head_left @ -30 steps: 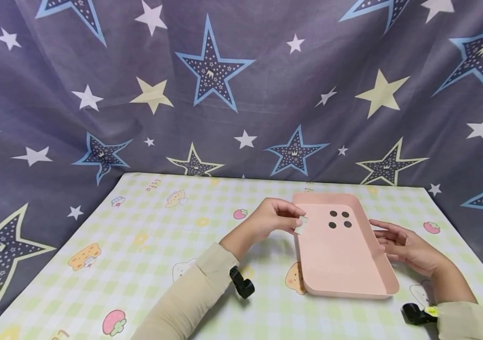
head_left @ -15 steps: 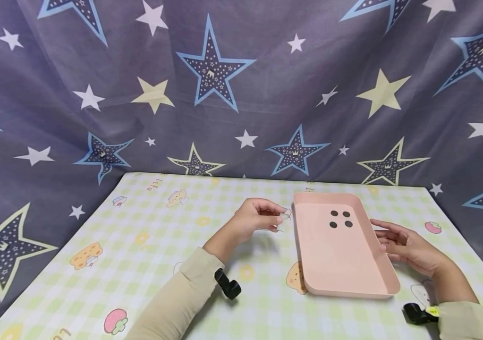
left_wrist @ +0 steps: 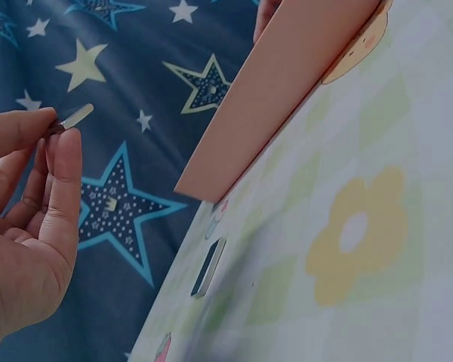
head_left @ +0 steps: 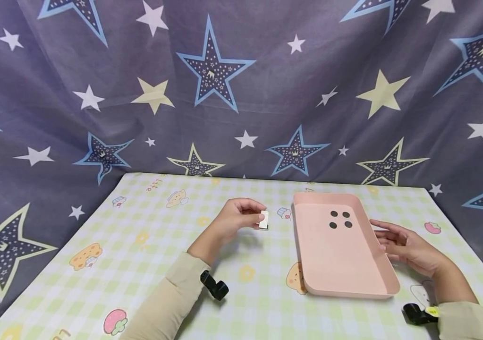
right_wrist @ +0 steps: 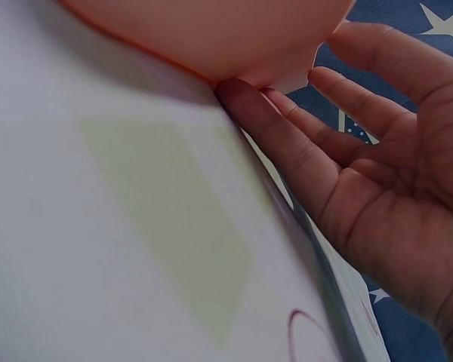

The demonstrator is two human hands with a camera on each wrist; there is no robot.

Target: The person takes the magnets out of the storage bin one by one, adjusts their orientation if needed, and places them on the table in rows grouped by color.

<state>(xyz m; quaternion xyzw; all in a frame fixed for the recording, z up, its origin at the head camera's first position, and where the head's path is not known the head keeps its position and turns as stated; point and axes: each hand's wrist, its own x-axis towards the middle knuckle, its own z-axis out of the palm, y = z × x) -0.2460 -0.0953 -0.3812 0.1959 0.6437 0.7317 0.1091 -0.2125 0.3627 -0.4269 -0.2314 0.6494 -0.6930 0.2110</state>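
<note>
My left hand point(head_left: 234, 219) is raised over the table, left of a shallow pink tray point(head_left: 345, 264). Between thumb and fingertips it pinches a small, thin white rectangular piece point(head_left: 264, 219). Edge-on, that piece point(left_wrist: 78, 116) looks pale and flat in the left wrist view. Below it on the cloth lies another small flat rectangle point(left_wrist: 208, 268), dark on top with a pale edge. My right hand point(head_left: 411, 248) rests against the tray's right wall, its fingers loosely extended. In the right wrist view the thumb point(right_wrist: 264, 117) touches the wall's foot.
Several dark round discs point(head_left: 333, 214) sit grouped on the tray floor toward its far end. A checked, printed cloth point(head_left: 139, 283) covers the table. Behind the far edge hangs a star-patterned curtain point(head_left: 258, 85).
My left hand has moved left from the tray's left rim, carrying the small rectangular piece, whose white face now shows toward the head camera. My right hand and the tray have stayed put.
</note>
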